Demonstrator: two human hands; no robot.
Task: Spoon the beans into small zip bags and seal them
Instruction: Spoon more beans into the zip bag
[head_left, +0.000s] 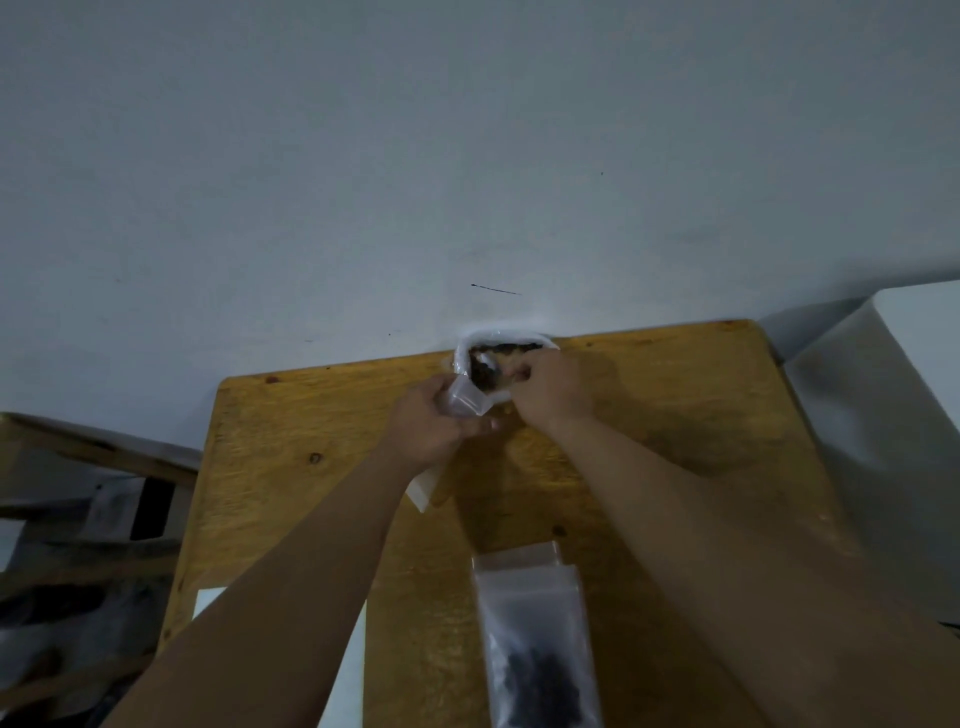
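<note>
Nearest the wearer, a filled bag (537, 623) lay flat on the worktop (291, 431), with dark beans (540, 675) settled at its near end. Whether its zip was closed could not be told. A white sheet (345, 665) lay just beside it on the left.

Further out, the left hand (434, 423) gripped an empty bag (466, 402), fingers curled round it and mouth turned toward the right hand (553, 395). The right hand pinched what appeared to be a loaded spoon (485, 371), held close above that mouth. Behind both, at the far edge against the wall, stood a white container (545, 343) holding the loose supply.

Assessment: the step in hand was a spoonful going into the bag. To do it well, the mouth needed to be held wide and the spoon tip set inside before tipping — slowly, and over the container so strays fell back. The zip track should be kept free of beans, or the seal would likely fail.
</note>
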